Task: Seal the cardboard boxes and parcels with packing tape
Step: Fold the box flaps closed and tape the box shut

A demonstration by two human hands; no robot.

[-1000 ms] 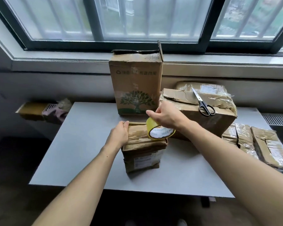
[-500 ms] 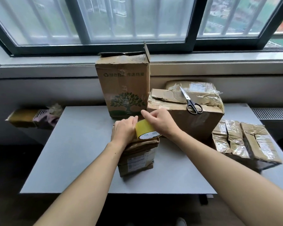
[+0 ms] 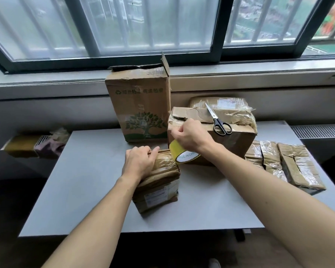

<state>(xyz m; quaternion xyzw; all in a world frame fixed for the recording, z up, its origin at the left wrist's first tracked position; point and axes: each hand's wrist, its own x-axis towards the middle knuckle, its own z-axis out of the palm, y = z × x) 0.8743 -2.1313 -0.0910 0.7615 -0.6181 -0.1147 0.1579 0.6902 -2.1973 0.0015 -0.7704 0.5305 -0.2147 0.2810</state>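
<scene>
Grey table (image 3: 89, 190) below a barred window (image 3: 143, 26), crowded along its far and right edges: tall box (image 3: 139, 105), large box (image 3: 236, 140) topped by scissors (image 3: 219, 122), taped parcels (image 3: 294, 165). Near the table's middle, small parcel (image 3: 159, 182), pinned under the left hand (image 3: 139, 161), fingers bent over its far top edge. At the parcel's far right corner, yellow tape roll (image 3: 179, 152), gripped from above in the right hand (image 3: 190, 136), fingers curled tight.
</scene>
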